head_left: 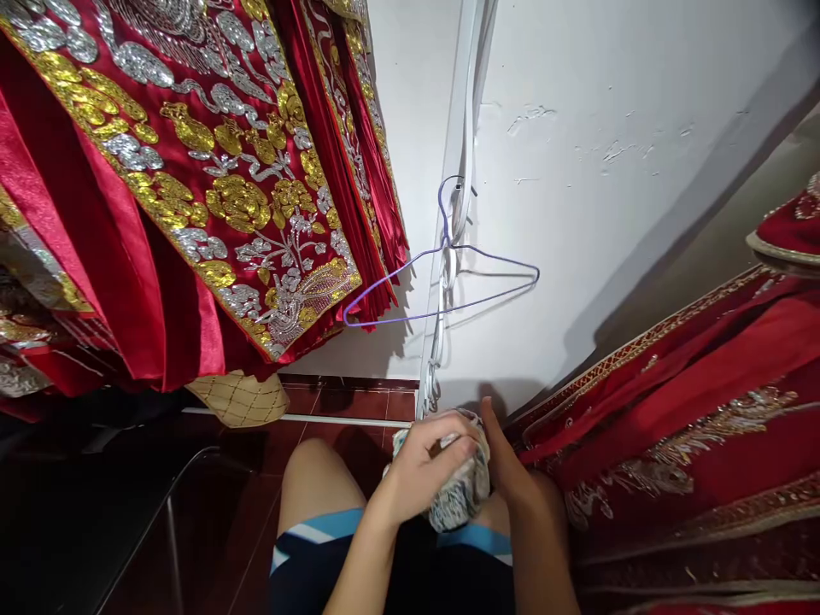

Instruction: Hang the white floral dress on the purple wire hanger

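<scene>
A bunched-up white cloth with a dark blue-green pattern point(458, 504) is between my two hands, just above my lap. My left hand point(423, 468) lies over its left and upper side, with fingers and thumb curled onto the fabric. Against the right side of the bundle rests my right hand point(507, 461); one digit points up and the rest of its fingers are mostly hidden behind the cloth. What kind of item the cloth is, I cannot make out.
A purple wire hanger point(442, 318) hangs ahead on a white cord point(470, 128) along the wall. Red embroidered garments hang at the left point(240, 201) and right point(705, 427). A black glossy surface point(77, 512) stands at lower left, above dark red floor tiles point(349, 407).
</scene>
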{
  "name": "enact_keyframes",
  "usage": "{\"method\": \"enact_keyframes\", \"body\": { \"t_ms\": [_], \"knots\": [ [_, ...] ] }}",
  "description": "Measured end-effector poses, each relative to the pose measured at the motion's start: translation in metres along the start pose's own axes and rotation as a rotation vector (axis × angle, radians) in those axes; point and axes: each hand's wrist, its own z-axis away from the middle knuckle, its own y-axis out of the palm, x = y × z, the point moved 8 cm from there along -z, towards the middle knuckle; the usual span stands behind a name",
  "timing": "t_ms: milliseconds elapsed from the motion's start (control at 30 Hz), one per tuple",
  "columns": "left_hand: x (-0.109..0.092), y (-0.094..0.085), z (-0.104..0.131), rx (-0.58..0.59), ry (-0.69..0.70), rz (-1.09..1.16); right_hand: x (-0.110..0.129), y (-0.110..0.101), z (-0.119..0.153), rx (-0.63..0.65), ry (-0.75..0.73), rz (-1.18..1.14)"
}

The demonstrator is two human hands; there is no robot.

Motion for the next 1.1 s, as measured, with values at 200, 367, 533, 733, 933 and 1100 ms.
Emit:
{"method": "enact_keyframes", "body": {
  "t_ms": [200,367,533,733,933,1100],
  "knots": [
    [-0.004,-0.024,0.007,-0.195,0.021,-0.197,0.004,0.026,0.018,0.145,0.057,0.008],
    [0.018,-0.037,0.01,-0.267,0.038,-0.117,0.029,0.045,0.019,0.223,-0.084,0.144],
    [0.052,-0.029,0.024,0.133,-0.114,-0.298,0.062,0.027,0.016,0.159,-0.173,0.115],
    [0.068,-0.081,0.051,0.239,-0.246,-0.789,0.144,-0.04,0.016,-0.2,-0.409,0.483],
    [0.005,-0.14,0.024,0.078,-0.142,-1.069,0.193,-0.033,-0.031,-0.366,-0.667,0.688],
    [-0.009,-0.179,-0.003,-0.037,-0.224,-1.146,0.189,-0.016,-0.084,-0.175,-0.646,0.718]
  ]
}}
